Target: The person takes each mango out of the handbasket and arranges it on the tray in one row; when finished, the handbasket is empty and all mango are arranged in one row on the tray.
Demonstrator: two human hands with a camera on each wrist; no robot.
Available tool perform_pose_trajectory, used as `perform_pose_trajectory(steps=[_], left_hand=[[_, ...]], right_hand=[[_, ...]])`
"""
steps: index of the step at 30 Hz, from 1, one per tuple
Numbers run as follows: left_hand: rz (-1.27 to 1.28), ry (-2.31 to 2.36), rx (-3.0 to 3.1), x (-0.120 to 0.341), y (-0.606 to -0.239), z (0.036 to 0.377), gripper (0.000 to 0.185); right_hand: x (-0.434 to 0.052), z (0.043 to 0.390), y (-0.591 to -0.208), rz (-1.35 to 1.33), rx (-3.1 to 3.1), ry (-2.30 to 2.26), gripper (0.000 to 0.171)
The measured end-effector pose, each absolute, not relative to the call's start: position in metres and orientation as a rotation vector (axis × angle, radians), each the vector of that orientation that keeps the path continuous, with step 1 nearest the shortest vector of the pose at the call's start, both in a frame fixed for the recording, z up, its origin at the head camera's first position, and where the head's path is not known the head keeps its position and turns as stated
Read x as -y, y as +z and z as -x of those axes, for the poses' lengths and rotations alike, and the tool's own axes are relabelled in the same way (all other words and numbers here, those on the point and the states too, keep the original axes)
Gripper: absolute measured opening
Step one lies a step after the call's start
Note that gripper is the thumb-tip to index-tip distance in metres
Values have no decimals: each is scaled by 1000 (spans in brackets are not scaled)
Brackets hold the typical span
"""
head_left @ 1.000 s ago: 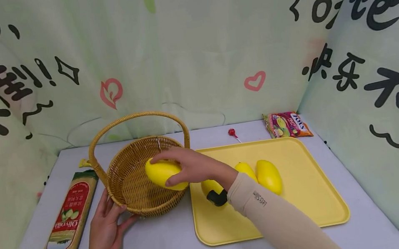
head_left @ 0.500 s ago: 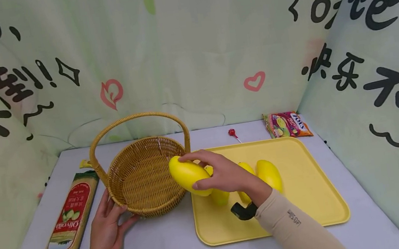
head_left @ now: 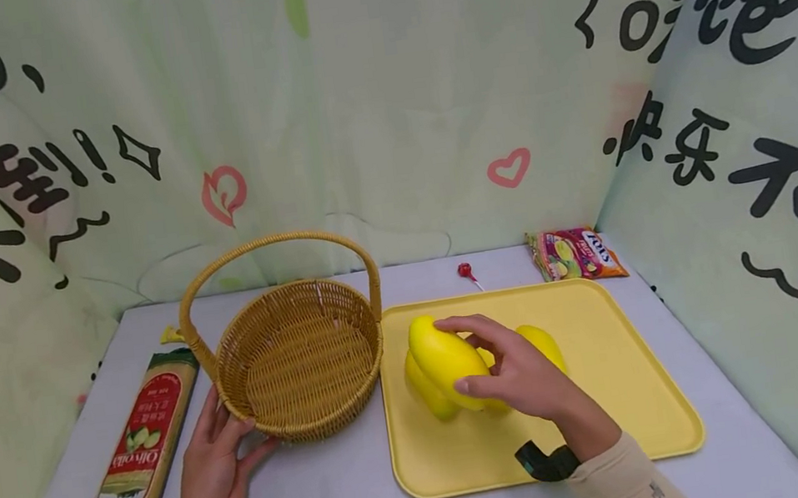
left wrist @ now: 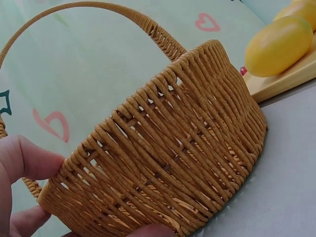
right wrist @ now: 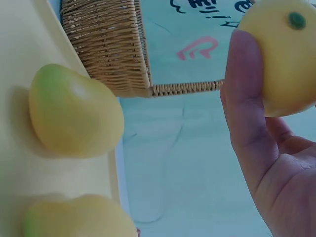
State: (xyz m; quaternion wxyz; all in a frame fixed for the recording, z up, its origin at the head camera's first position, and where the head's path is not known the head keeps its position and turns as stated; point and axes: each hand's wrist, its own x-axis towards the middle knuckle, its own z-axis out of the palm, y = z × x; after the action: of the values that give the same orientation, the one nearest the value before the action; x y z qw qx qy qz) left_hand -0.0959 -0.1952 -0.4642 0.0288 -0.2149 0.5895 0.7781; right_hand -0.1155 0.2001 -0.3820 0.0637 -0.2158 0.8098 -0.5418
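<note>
Four yellow mangoes appear in the head view; one mango (head_left: 447,358) is gripped in the right hand (head_left: 525,375), thumb on its near side and fingers (head_left: 471,325) curled over the top, and it is held just above the yellow tray (head_left: 614,389), over the left part of the tray. Three other mangoes (head_left: 542,345) lie on the tray beneath and behind the held fruit, partly hidden by the hand. The right wrist view shows the held fruit's stem end against a fingertip, with two tray fruits below.

Left of the tray stands a wicker basket (head_left: 299,355) with an arched handle, holding nothing. The left hand (head_left: 209,476) rests on the worktop (head_left: 340,492) with relaxed fingers against the basket's near wall, bracing rather than clasping it.

Further out lie a pasta packet (head_left: 135,464) at far left, and a lollipop (head_left: 467,272) and a sweets bag (head_left: 575,253) at the rear.

Risk, as a judgement: the mango's smooth skin and rounded form could let it slip from a shallow hold, and a drop onto the fruits below might set them rolling towards the tray's low rim.
</note>
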Motion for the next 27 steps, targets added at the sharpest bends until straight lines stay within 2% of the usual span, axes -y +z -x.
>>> perform_pose_trajectory(steps=[10,19,27], left_hand=[[659,2409,-1824,195,-466,96,85],[662,2419,-1820,194,-463,95,85],[659,2413,-1828,195,-463,94,85]], right_hand=[[-235,99,-384,521,-2568,-1725,65],[-267,99,-387,286,-2634,-1805,64],[-295,103,-401,188,-2612,-1908,64]])
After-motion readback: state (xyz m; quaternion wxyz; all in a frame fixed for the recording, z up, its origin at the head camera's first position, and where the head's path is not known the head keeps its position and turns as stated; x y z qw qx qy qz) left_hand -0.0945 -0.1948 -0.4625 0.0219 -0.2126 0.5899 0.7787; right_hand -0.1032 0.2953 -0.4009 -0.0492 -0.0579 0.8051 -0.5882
